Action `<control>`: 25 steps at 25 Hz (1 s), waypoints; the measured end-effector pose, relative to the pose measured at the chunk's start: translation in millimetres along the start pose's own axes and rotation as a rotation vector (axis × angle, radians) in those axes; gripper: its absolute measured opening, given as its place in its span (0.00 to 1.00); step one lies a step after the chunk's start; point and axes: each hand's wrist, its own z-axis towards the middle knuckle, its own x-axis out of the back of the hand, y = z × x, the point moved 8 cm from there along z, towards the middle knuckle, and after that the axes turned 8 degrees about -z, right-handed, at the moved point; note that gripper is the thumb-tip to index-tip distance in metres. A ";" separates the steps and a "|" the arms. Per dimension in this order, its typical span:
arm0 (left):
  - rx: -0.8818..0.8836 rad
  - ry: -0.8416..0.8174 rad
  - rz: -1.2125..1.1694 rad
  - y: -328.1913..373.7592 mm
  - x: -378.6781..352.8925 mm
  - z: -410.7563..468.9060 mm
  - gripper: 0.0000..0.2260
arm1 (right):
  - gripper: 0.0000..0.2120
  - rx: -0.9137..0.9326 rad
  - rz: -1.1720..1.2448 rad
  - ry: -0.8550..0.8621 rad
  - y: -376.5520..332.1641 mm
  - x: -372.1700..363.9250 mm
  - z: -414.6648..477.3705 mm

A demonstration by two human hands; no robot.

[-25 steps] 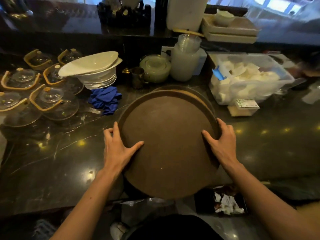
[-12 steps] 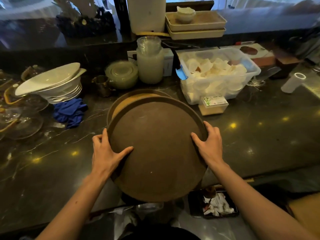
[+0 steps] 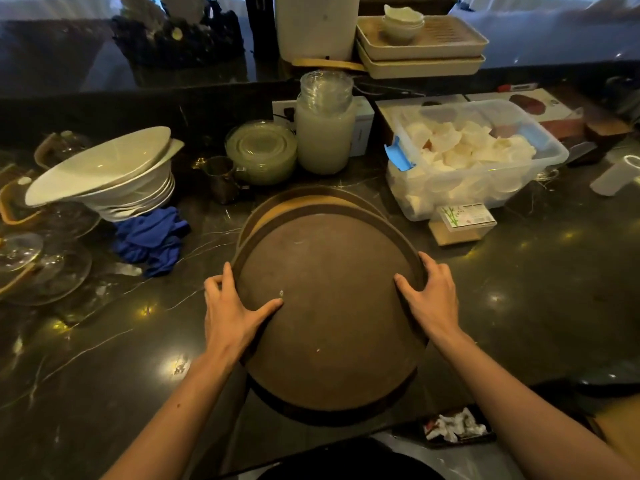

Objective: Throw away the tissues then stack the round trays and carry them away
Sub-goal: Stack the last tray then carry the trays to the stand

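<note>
Two round brown trays lie stacked on the dark marble counter. The top tray [image 3: 332, 306] sits shifted toward me, its near edge overhanging the counter's front. The lower tray [image 3: 304, 202] shows as a tan crescent behind it. My left hand [image 3: 232, 313] grips the top tray's left rim, thumb on its surface. On the right rim my right hand [image 3: 429, 299] holds the same way. Crumpled white tissues [image 3: 453, 426] lie in a dark bin below the counter edge at lower right.
A stack of white bowls [image 3: 110, 178] and a blue cloth [image 3: 152, 239] sit at left, with glass lids [image 3: 45, 268] beyond. Behind the trays stand a metal cup [image 3: 221, 178], glass dishes [image 3: 261, 152] and a jar [image 3: 325, 133]. A clear bin of white cups [image 3: 474, 157] is at right.
The view has swung right and nearer, so the glass lids slid toward the left edge. Both hands keep the same grip on the top tray, which has barely shifted over the lower one.
</note>
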 end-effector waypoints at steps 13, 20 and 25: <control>0.144 0.228 -0.176 6.6 -25.3 66.1 0.33 | 0.25 -0.074 0.230 -0.089 -9.0 -33.4 105.0; 0.138 0.224 -0.149 -0.3 -31.5 100.6 0.29 | 0.23 -0.150 0.304 -0.163 -16.2 -62.6 133.3; 0.178 0.202 -0.160 -5.6 -36.5 102.5 0.32 | 0.22 -0.105 0.323 -0.176 -25.2 -71.1 138.2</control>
